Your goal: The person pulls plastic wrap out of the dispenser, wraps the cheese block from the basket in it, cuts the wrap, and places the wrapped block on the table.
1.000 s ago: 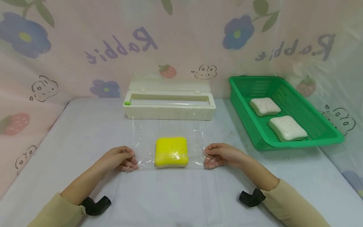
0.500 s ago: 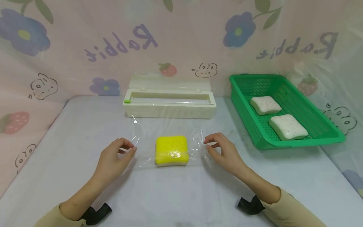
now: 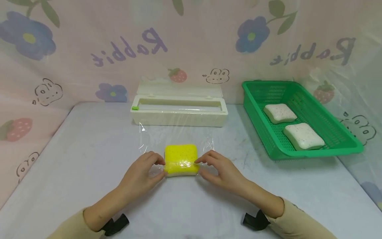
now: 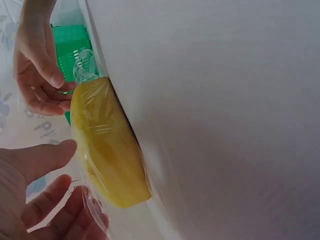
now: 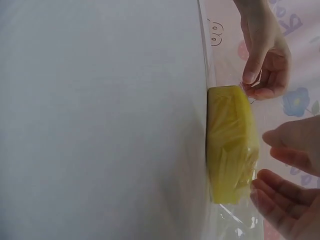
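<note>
A yellow sponge lies on the white table under clear cling film, which runs back to the dispenser. My left hand is at the sponge's left side, thumb and fingers apart. On the other side my right hand has its fingertips at the sponge's right edge, thumb likewise apart. The left wrist view has the film drawn over the sponge, with loose film by the left fingers. In the right wrist view, creased film covers the sponge's near side. Whether the fingertips press the film is hard to tell.
The white cling film dispenser stands behind the sponge, lid raised, a green slider at its left end. To the right is a green basket with two white speckled sponges in it. A printed curtain hangs behind.
Both hands have let go of the film's side edges and moved inward to the yellow sponge. The film's near side edges are now folded in toward it. The sponge stays in place.
</note>
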{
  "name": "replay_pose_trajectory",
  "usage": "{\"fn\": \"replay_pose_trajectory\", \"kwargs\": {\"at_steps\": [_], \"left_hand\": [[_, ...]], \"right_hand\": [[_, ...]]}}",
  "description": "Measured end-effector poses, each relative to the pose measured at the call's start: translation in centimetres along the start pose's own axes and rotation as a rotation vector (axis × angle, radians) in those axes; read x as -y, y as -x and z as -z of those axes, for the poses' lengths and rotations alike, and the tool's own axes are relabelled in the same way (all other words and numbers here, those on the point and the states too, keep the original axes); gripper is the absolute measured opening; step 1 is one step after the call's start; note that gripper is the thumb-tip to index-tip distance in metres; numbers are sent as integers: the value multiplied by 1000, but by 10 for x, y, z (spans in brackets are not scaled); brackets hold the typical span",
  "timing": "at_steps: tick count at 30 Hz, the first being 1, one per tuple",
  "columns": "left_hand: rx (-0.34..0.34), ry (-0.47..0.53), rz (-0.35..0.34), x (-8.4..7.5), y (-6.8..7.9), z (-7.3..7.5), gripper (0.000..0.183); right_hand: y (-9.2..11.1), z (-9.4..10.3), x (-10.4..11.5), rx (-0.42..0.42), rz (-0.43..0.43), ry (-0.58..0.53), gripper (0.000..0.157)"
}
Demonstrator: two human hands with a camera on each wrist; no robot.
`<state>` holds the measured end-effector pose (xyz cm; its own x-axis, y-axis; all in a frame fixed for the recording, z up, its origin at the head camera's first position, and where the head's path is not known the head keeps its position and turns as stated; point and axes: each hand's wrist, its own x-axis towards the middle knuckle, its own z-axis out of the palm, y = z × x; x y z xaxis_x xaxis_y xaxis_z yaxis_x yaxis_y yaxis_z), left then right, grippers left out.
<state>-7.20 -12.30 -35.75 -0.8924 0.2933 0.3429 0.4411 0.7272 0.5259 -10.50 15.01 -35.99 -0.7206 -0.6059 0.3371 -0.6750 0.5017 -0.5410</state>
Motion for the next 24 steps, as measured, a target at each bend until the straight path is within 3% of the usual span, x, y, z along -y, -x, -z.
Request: {"fn": "replay_pose_trajectory", "kwargs": {"at_steps": [7, 17, 24], "left_hand": [[83, -32, 20, -2, -4, -4, 31], [189, -60, 112, -2, -16, -8, 36], [213, -62, 149, -4, -18, -9, 33]], "right_hand": [[-3, 0, 2, 79, 16, 75, 33], [-16, -4, -1, 170, 38, 179, 34], [-22, -8, -3, 192, 7, 146, 27]]}}
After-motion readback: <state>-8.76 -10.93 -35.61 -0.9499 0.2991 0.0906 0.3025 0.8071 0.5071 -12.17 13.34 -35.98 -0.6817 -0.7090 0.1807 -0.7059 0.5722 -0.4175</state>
